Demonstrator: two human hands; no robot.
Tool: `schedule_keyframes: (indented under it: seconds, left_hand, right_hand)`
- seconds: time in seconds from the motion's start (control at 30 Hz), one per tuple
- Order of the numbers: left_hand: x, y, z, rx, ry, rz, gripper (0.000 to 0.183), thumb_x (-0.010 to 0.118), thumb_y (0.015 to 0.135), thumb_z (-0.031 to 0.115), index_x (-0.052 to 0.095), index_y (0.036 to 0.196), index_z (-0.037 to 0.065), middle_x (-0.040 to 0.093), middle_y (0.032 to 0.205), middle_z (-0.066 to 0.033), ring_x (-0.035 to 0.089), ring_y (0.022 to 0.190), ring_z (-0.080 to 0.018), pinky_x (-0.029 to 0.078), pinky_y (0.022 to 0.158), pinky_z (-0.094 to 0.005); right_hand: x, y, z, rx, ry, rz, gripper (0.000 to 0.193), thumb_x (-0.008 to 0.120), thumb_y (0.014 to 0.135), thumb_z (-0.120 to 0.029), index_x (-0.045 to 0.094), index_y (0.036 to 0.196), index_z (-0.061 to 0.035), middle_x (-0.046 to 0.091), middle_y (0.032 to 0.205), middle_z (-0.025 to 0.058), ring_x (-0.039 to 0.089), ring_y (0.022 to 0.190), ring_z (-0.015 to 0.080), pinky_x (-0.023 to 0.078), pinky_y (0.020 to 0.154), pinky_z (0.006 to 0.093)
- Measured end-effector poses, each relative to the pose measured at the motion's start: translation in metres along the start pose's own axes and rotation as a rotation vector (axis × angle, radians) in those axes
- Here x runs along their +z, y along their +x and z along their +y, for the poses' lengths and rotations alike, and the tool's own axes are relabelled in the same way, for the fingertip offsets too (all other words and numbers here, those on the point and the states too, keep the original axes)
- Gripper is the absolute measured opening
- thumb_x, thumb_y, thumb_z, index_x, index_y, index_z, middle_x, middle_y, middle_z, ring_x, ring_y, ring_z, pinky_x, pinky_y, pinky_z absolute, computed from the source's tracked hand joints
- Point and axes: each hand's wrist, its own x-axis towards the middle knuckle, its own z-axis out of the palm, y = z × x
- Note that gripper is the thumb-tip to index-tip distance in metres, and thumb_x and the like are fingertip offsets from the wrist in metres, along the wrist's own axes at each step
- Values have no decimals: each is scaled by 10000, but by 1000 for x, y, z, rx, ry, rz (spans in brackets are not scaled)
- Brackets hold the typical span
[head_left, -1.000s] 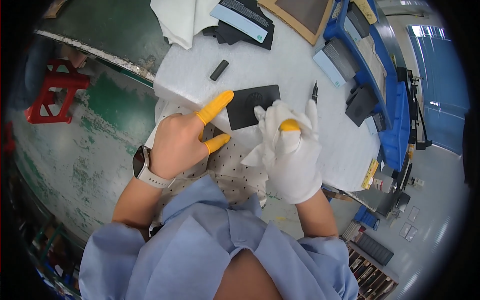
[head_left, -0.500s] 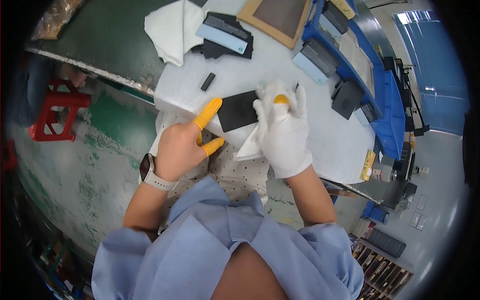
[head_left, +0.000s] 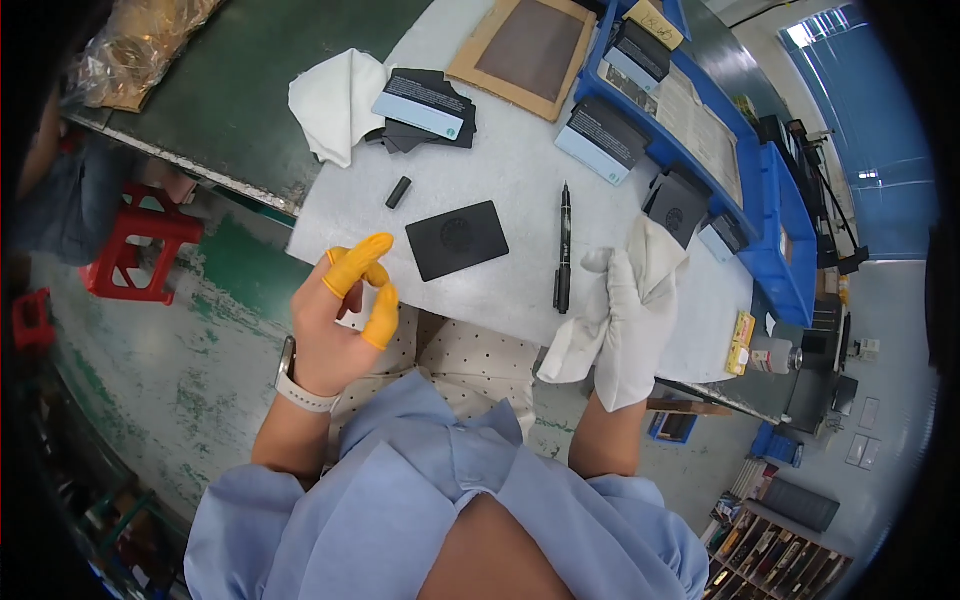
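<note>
My left hand (head_left: 335, 325), with yellow finger cots on its fingertips, hovers near the table edge; it is open, fingers curled and apart, nothing between them. Just beyond it a black card (head_left: 458, 241) with a faint round emblem lies flat. My right hand (head_left: 622, 345), in a white glove, is closed on a white cloth (head_left: 658, 262) at the front right; folds hide part of its fingers. Between the card and this hand lies an uncapped black marker pen (head_left: 564, 250). Its likely cap, a short black cylinder (head_left: 398, 192), rests beyond the card.
Farther back lie a folded white cloth (head_left: 335, 105), a pile of black cards (head_left: 428, 105) and a framed brown panel (head_left: 525, 50). A blue tray (head_left: 790, 240) and card stacks (head_left: 605, 138) line the right. A red stool (head_left: 140, 245) stands on the floor at left.
My left hand has drawn back from the black card, which lies untouched. My right hand has moved right with the cloth, uncovering the marker pen. The whole view has shifted slightly.
</note>
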Motion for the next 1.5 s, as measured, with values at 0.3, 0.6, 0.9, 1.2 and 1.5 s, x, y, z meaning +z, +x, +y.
schedule_keyframes:
  seconds: [0.3,0.6,0.9,1.2,1.5]
  left_hand:
    - [34,5,-14,33,423,-90,873,899,740,281,500,1484,60,626,1285,-167,690,895,-349,569,754,-366]
    - [33,8,-12,-81,162,-109,944,926,709,163,444,1515,70,634,1314,-87,475,556,-133,448,533,-269]
    - [20,-13,14,-109,-288,-37,973,924,683,47,441,1525,90,615,1267,4,379,578,-20,344,521,-178]
    - [10,-27,23,-82,-327,-25,976,923,666,33,448,1516,96,592,1279,-9,358,561,-17,314,512,-168]
    - [8,-40,21,-95,-522,-94,970,903,689,-12,422,1527,68,573,1320,-25,357,576,-13,332,547,-154]
  right_hand:
    - [-17,-13,-1,88,59,-23,422,592,1020,-41,478,1426,-21,722,890,131,469,513,40,342,467,192]
    - [-8,-22,-1,19,-4,-36,385,634,1019,-84,537,1384,-9,716,888,60,496,624,21,384,554,173]
    - [26,-40,-1,-47,-93,-34,526,673,990,-70,414,1445,-9,652,1183,182,623,790,99,516,614,219]
    - [26,-16,6,49,62,-16,543,688,962,-28,411,1428,11,608,1208,131,650,985,132,559,783,234]
    - [23,6,-10,-10,22,22,560,757,909,-31,472,1386,41,653,1170,115,653,974,152,554,804,267]
